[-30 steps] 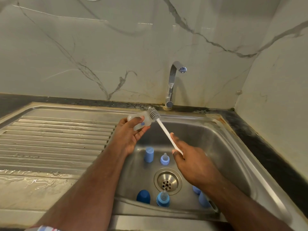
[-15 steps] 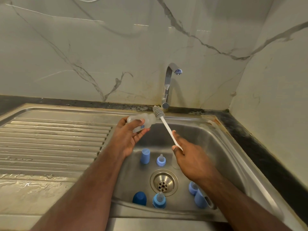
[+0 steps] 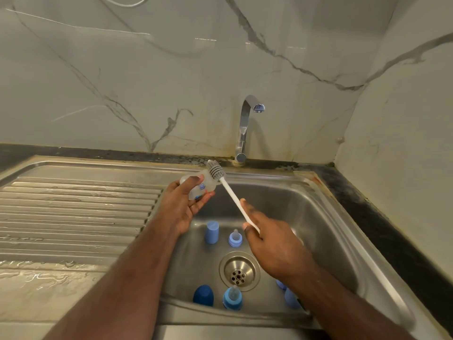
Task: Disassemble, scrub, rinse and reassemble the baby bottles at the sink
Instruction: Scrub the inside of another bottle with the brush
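My left hand [image 3: 182, 204] grips a clear baby bottle [image 3: 196, 181] lying sideways over the sink's left rim, its mouth pointing right. My right hand [image 3: 272, 239] holds the white handle of a bottle brush [image 3: 230, 190]; the grey bristle head is at the bottle's mouth, outside it. On the sink floor stand a light blue cap [image 3: 212, 232], a blue ring with teat [image 3: 235, 238], a dark blue cap [image 3: 203, 295] and a second ring with teat [image 3: 232, 300]. More blue parts [image 3: 291, 300] sit partly hidden under my right forearm.
The steel sink basin [image 3: 318, 217] has a drain [image 3: 239, 270] in the middle. A chrome tap [image 3: 245, 128] stands at the back with no water running. A wet ribbed draining board [image 3: 73, 212] lies to the left. Marble walls close the back and right.
The brush head has shifted slightly left and up at the bottle's mouth. Both hands keep their hold, and the view has tilted a little.
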`<state>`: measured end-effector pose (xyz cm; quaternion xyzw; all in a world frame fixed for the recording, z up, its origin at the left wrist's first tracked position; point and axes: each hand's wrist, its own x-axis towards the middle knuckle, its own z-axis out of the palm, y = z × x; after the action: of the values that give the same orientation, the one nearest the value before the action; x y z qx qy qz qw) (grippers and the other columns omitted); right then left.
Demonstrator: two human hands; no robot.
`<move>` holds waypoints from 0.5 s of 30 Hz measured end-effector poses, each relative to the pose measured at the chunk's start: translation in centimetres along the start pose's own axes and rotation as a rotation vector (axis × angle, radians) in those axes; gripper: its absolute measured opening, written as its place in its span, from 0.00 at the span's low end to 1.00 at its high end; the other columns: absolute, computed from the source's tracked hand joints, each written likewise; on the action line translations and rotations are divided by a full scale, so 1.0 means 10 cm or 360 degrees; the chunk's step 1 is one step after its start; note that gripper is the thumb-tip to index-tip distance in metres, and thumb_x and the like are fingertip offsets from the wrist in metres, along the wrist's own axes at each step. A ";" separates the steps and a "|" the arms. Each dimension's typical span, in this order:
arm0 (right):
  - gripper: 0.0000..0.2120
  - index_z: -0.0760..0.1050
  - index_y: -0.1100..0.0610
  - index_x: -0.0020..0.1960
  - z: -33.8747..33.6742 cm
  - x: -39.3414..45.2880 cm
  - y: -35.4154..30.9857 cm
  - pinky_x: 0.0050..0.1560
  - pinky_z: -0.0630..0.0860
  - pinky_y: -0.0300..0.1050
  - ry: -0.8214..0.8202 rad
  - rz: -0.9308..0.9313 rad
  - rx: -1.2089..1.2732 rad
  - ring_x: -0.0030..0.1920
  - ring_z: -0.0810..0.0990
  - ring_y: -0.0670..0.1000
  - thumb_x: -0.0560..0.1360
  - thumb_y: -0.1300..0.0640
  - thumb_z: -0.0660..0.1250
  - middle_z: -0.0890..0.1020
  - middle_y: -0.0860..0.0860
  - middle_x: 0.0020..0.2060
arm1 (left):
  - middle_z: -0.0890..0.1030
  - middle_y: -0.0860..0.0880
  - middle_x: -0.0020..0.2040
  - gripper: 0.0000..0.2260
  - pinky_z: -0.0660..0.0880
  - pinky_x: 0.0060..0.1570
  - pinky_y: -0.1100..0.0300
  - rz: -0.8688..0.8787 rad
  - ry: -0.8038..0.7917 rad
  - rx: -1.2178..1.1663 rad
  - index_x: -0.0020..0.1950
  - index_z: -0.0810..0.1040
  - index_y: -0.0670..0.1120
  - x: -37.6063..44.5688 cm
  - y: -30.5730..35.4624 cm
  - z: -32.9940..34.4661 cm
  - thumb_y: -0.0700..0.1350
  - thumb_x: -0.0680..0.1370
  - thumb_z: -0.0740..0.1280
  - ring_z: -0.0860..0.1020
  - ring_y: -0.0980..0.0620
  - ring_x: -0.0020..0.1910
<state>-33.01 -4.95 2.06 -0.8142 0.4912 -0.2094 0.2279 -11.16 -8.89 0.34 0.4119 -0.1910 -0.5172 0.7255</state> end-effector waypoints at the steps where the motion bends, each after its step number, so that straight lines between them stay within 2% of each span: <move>1: 0.26 0.52 0.37 0.79 0.00 0.01 0.01 0.40 0.78 0.40 0.0004 -0.0002 -0.0022 0.38 0.78 0.46 0.85 0.49 0.55 0.78 0.47 0.42 | 0.83 0.36 0.56 0.14 0.84 0.48 0.51 -0.0012 -0.0005 0.0000 0.59 0.75 0.41 0.00 0.00 0.01 0.40 0.77 0.73 0.86 0.40 0.49; 4: 0.26 0.51 0.39 0.80 -0.03 0.07 0.04 0.45 0.79 0.46 0.0072 0.0022 -0.0060 0.40 0.79 0.47 0.85 0.50 0.56 0.80 0.49 0.44 | 0.83 0.36 0.58 0.20 0.85 0.45 0.53 -0.0056 -0.0032 0.0054 0.65 0.74 0.40 -0.01 -0.02 0.03 0.42 0.76 0.75 0.86 0.40 0.49; 8: 0.27 0.51 0.37 0.79 -0.01 0.01 0.03 0.41 0.77 0.40 0.0047 -0.0022 0.0003 0.37 0.78 0.45 0.84 0.49 0.56 0.78 0.45 0.42 | 0.84 0.38 0.57 0.24 0.83 0.38 0.58 -0.0057 0.0018 0.0050 0.68 0.75 0.40 0.00 0.01 -0.01 0.46 0.75 0.76 0.87 0.43 0.46; 10: 0.26 0.51 0.36 0.79 0.00 0.00 0.05 0.41 0.77 0.42 0.0018 -0.0030 -0.0040 0.37 0.77 0.45 0.84 0.49 0.55 0.77 0.46 0.40 | 0.84 0.38 0.57 0.24 0.82 0.37 0.59 -0.0061 0.0015 0.0056 0.68 0.75 0.40 0.01 0.02 -0.02 0.47 0.75 0.76 0.87 0.44 0.46; 12: 0.27 0.51 0.38 0.80 -0.03 0.07 0.09 0.38 0.76 0.39 0.0061 0.0025 -0.0045 0.36 0.76 0.44 0.85 0.49 0.55 0.76 0.45 0.39 | 0.84 0.38 0.57 0.24 0.82 0.38 0.59 -0.0073 -0.0014 0.0076 0.68 0.75 0.40 -0.01 0.01 -0.01 0.47 0.75 0.76 0.87 0.44 0.46; 14: 0.27 0.50 0.39 0.80 -0.05 0.09 0.10 0.37 0.74 0.37 0.0094 0.0067 -0.0028 0.37 0.76 0.44 0.85 0.49 0.55 0.76 0.45 0.39 | 0.85 0.39 0.55 0.22 0.82 0.38 0.59 -0.0089 -0.0032 0.0076 0.66 0.76 0.40 -0.02 0.01 0.01 0.47 0.76 0.75 0.87 0.44 0.45; 15: 0.27 0.50 0.38 0.80 -0.05 0.07 0.08 0.39 0.76 0.39 0.0090 0.0044 -0.0022 0.38 0.77 0.45 0.84 0.49 0.56 0.77 0.46 0.40 | 0.85 0.39 0.54 0.20 0.83 0.38 0.59 -0.0092 -0.0029 0.0069 0.64 0.77 0.40 -0.03 0.02 0.01 0.46 0.76 0.75 0.87 0.45 0.44</move>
<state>-33.55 -5.96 2.07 -0.8027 0.5101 -0.2258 0.2112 -11.24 -8.64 0.61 0.4280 -0.1968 -0.5375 0.6994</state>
